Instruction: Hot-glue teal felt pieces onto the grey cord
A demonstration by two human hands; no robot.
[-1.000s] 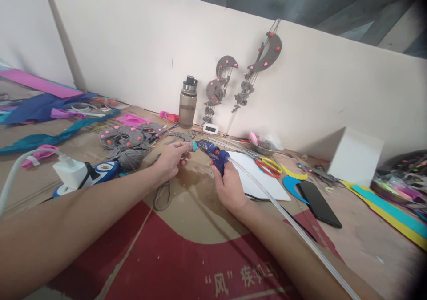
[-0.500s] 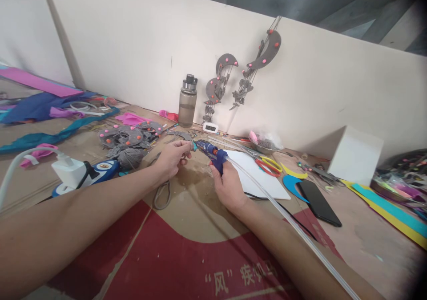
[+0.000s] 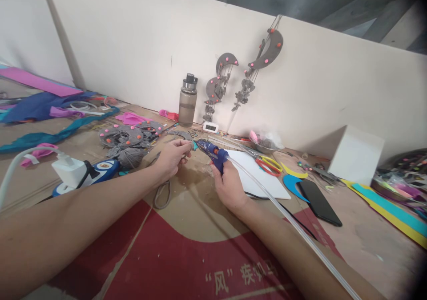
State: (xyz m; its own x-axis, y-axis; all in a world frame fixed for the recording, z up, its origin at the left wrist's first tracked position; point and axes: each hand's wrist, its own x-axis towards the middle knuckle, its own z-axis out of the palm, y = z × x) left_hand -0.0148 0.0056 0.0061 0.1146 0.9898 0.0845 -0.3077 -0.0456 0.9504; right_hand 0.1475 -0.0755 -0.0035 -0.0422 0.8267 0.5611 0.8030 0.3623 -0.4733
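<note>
My right hand (image 3: 229, 184) is wrapped round the handle of a blue hot glue gun (image 3: 213, 151), whose nozzle points left. A long clear glue stick (image 3: 283, 211) runs out of its back and over my right forearm. In a pinch between thumb and fingers, my left hand (image 3: 174, 157) holds a small teal piece (image 3: 194, 145) right at the nozzle; whether they touch I cannot tell. Below my left hand a loop of grey cord (image 3: 162, 197) lies on the cardboard. A grey crescent piece (image 3: 180, 134) rests just beyond the fingers.
Left are grey felt pieces with pink dots (image 3: 125, 135), a yarn ball (image 3: 130, 157) and a power strip (image 3: 103, 166) with a white plug. A bottle (image 3: 187, 102) stands by the wall. Right lie white paper (image 3: 256, 180), scissors (image 3: 268, 166) and a black phone (image 3: 319, 202). Grey crescent garlands (image 3: 271, 50) hang behind.
Both hands, the glue gun and the teal piece stay almost in place. The right-hand hanging garland has swung slightly to the right.
</note>
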